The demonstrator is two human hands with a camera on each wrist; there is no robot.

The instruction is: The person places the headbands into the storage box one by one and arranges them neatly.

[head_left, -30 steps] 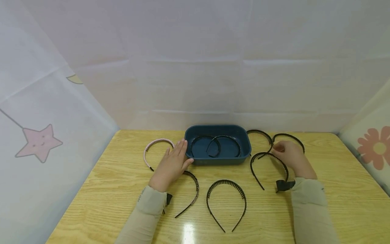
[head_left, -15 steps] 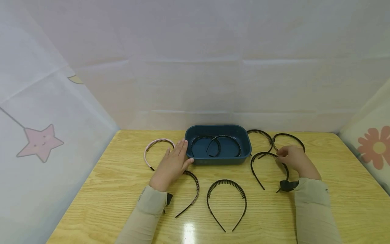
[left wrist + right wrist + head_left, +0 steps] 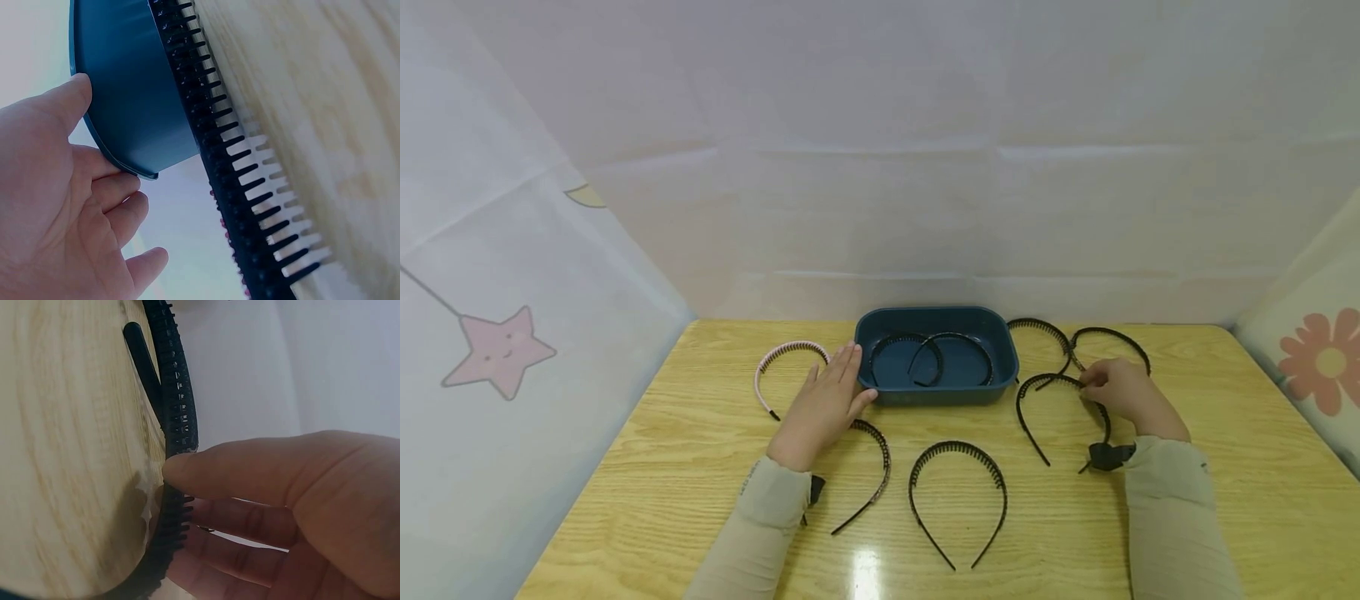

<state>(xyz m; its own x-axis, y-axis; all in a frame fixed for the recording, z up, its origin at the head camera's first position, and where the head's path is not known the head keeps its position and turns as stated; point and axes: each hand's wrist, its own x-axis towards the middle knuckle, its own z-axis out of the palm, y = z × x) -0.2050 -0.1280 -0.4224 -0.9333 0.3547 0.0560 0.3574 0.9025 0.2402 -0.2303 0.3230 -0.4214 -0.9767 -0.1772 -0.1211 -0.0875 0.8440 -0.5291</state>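
Observation:
My left hand (image 3: 820, 412) rests on the left end of a dark blue plastic bin (image 3: 936, 398), fingers fairly straight along its rim. In the left wrist view the thumb touches the bin's rim and the other fingers lie loosely beside it. Inside the bin are two overlapping dark headbands (image 3: 988, 357). My right hand (image 3: 1135, 400) pinches the upper right side of a black toothed headband (image 3: 1019, 410) that lies on the table right of the bin. The right wrist view has the thumb (image 3: 187, 472) on one side of this headband and fingers on the other.
Two more black headbands (image 3: 1108, 331) lie behind the right hand, overlapping. A pink headband (image 3: 797, 343) and a dark one (image 3: 886, 458) lie around the left hand. Another black headband (image 3: 955, 446) is at the table's front middle. Cloth walls (image 3: 880, 208) enclose the wooden table (image 3: 662, 483).
My right hand has shifted slightly right and toward me, from near the rear headbands onto the nearer black headband. Over the last half second it barely moves. The left hand stays put.

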